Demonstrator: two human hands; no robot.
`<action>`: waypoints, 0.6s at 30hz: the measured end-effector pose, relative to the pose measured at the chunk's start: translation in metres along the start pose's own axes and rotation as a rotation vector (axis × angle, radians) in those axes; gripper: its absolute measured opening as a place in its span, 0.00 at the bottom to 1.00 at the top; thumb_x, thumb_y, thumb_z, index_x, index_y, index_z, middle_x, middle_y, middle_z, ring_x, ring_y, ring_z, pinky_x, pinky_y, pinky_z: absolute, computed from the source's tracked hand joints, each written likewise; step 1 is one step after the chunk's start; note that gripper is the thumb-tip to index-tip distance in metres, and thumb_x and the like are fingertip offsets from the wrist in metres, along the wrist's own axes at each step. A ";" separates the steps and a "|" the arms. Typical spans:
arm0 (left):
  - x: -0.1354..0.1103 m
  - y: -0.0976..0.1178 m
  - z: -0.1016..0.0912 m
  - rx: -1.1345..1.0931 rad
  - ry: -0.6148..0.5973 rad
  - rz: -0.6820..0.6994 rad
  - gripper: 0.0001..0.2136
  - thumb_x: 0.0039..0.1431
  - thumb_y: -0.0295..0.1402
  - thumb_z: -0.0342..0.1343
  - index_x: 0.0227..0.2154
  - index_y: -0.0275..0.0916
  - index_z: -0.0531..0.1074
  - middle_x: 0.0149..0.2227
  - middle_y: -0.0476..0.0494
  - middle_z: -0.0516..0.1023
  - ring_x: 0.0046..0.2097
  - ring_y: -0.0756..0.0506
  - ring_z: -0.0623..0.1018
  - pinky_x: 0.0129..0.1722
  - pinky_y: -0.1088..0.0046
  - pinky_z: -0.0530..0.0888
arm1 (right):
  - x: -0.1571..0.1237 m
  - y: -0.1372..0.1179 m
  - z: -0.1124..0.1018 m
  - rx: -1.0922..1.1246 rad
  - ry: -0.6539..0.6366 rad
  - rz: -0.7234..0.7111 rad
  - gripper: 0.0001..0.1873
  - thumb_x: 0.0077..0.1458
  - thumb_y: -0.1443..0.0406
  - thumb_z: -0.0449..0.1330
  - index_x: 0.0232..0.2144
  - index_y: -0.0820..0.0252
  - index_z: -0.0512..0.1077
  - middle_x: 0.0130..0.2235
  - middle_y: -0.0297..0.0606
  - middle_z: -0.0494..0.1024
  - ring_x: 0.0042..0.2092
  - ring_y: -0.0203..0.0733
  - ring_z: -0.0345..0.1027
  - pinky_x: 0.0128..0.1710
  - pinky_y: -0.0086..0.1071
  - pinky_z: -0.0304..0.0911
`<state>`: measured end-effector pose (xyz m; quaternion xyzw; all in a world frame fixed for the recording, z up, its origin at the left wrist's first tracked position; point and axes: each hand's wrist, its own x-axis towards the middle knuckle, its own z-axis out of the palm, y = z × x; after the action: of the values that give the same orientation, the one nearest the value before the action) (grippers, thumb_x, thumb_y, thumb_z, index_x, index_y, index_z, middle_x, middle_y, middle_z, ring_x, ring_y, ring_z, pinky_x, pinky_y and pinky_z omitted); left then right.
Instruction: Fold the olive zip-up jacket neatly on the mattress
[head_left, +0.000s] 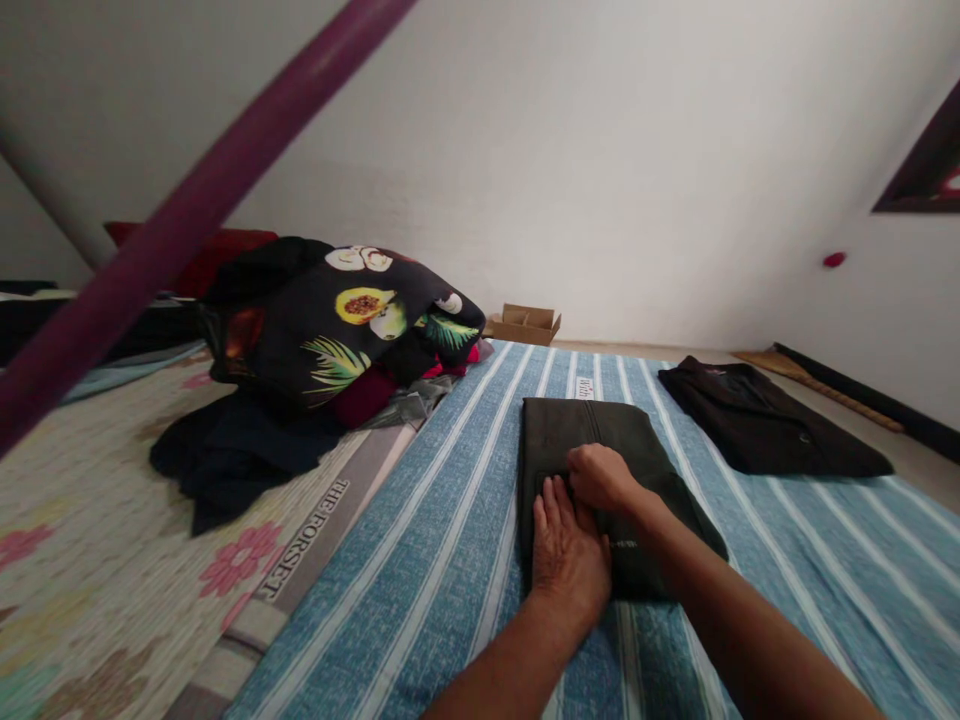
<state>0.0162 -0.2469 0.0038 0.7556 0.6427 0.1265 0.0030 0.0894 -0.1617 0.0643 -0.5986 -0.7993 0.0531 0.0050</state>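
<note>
Both forearms reach in from the bottom edge onto a blue striped sheet (pixel 420 560), beside a floral mat (pixel 90 500) at the left printed "THE FORSET". Left hand (pixel 568 555) lies flat, fingers straight and together, on the folded dark garment (pixel 592 440), whose long axis runs away from the camera toward the wall. Right hand (pixel 600 476) rests curled just beyond it, fingers bent onto the cloth; whether they pinch it I cannot tell.
</note>
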 end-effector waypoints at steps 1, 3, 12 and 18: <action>0.000 0.000 0.000 0.002 -0.011 -0.006 0.28 0.61 0.40 0.43 0.59 0.25 0.57 0.62 0.25 0.54 0.63 0.31 0.51 0.60 0.53 0.54 | -0.002 0.004 -0.002 0.044 0.014 -0.010 0.12 0.51 0.70 0.51 0.30 0.62 0.74 0.34 0.44 0.78 0.38 0.42 0.72 0.34 0.27 0.60; 0.000 0.000 0.000 0.008 -0.021 -0.005 0.27 0.61 0.41 0.43 0.58 0.26 0.59 0.62 0.26 0.53 0.64 0.31 0.49 0.60 0.53 0.53 | -0.011 0.013 -0.006 0.141 0.046 -0.031 0.12 0.50 0.71 0.49 0.29 0.63 0.73 0.30 0.40 0.77 0.34 0.38 0.71 0.30 0.25 0.59; 0.003 -0.003 0.009 0.007 0.040 0.021 0.27 0.60 0.41 0.47 0.58 0.28 0.58 0.63 0.25 0.51 0.64 0.30 0.48 0.59 0.51 0.52 | -0.141 0.026 -0.011 1.131 -0.393 -0.187 0.04 0.44 0.69 0.55 0.21 0.62 0.68 0.20 0.29 0.67 0.23 0.31 0.60 0.24 0.24 0.56; 0.006 -0.004 0.005 -0.004 0.028 0.040 0.27 0.59 0.41 0.48 0.58 0.33 0.59 0.63 0.28 0.53 0.64 0.29 0.50 0.59 0.50 0.52 | -0.194 0.032 0.030 0.919 -0.451 -0.276 0.06 0.50 0.65 0.57 0.24 0.59 0.72 0.22 0.29 0.71 0.24 0.30 0.62 0.23 0.23 0.55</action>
<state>0.0138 -0.2398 -0.0003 0.7665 0.6272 0.1382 -0.0071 0.1729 -0.3406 0.0422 -0.3974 -0.7462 0.5243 0.1016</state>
